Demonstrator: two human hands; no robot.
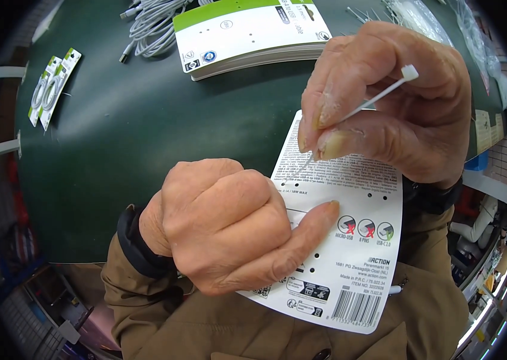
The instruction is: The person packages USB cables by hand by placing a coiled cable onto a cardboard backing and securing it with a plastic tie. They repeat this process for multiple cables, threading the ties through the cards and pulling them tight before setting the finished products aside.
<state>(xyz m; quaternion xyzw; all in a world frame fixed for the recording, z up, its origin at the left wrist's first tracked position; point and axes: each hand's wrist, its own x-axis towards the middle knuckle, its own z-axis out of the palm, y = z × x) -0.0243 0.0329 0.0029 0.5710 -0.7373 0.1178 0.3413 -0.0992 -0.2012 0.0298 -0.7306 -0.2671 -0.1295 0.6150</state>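
My left hand is closed on a white printed packaging card, its thumb lying across the card's face and the curled fingers over its left edge. Small punched holes and a barcode show on the card, which is tilted toward me. Above it, my right hand pinches a thin white cable tie between thumb and fingers. The tie's square head sticks out to the upper right, and its thin tail runs down to the card beside the left knuckles, near a punched hole. Whether the tail passes through is unclear.
On the dark green table lies a stack of cards at the back. Left of it is a bundle of white cables. Two cards with coiled cables lie far left. Loose cable ties and clear plastic bags are back right.
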